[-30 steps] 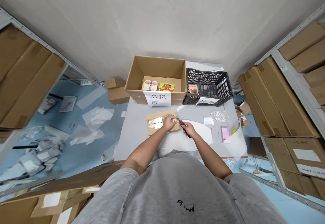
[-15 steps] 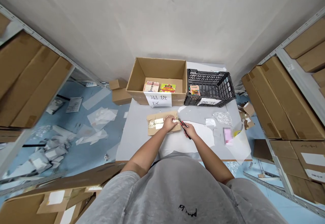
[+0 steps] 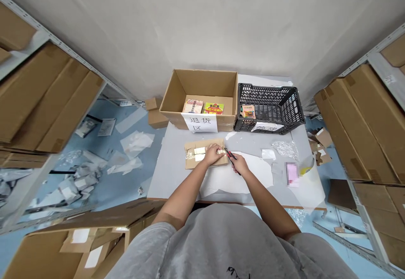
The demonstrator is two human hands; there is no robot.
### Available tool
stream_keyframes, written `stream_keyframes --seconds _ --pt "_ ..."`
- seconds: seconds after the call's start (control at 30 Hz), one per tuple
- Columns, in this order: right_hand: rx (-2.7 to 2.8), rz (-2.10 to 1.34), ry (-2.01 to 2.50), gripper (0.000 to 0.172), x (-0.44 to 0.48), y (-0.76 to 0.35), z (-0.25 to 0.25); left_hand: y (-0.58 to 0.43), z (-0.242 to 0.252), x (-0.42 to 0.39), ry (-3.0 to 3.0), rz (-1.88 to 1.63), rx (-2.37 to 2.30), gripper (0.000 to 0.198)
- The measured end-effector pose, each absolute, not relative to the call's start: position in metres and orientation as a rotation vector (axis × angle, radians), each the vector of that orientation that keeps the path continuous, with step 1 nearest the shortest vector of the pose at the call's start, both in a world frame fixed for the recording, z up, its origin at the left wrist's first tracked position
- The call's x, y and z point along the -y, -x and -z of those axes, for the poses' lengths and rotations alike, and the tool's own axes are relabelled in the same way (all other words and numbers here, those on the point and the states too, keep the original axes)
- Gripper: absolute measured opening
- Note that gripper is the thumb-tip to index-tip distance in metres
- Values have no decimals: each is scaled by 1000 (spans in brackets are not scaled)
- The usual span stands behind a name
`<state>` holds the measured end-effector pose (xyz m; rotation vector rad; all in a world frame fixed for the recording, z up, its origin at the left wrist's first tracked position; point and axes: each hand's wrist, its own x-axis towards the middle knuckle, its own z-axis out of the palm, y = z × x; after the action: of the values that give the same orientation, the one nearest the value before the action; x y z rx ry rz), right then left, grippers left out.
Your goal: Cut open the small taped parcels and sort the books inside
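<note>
On the grey table lies a flat cardboard package with shiny tape along its middle. My left hand is closed on the package's right part, fingers at the tape. Just right of it, my right hand is wrapped round a red and black cutting tool, whose tip is at the package's right end. The exact contact there is too small to tell. Behind stand an open cardboard box with two printed packs inside and a black plastic crate with a small orange pack.
Clear plastic wrap, a white paper piece and a pink item lie on the table's right side. Shelves with cartons flank both sides. Crumpled packaging covers floor at left; a large open carton stands front left.
The camera view has shifted, moving the table and boxes slightly within the picture. Both hands keep nearly the same places at the package; the cutting tool is still at its right end.
</note>
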<state>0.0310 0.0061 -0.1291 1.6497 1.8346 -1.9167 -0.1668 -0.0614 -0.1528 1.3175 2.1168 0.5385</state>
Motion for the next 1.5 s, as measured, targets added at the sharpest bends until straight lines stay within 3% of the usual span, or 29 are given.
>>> stream_keyframes --seconds 0.5,1.0,1.2,1.33,1.5 --pt "-1800 1918 -1625 41 -10 -29 124 161 148 60 -1241 -671 -2114 10" --pt "-1773 1973 -1648 40 -6 -31 124 165 158 61 -1263 -869 -2099 13" --pt "-1698 2015 -1629 40 10 -64 130 163 166 65 -1331 -825 -2129 21" --pt "-1836 2016 -1694 46 11 -74 131 166 167 80 -1294 -964 -2178 40" --pt "-2296 1693 -1622 45 8 -25 125 182 165 134 -1179 -941 -2465 44"
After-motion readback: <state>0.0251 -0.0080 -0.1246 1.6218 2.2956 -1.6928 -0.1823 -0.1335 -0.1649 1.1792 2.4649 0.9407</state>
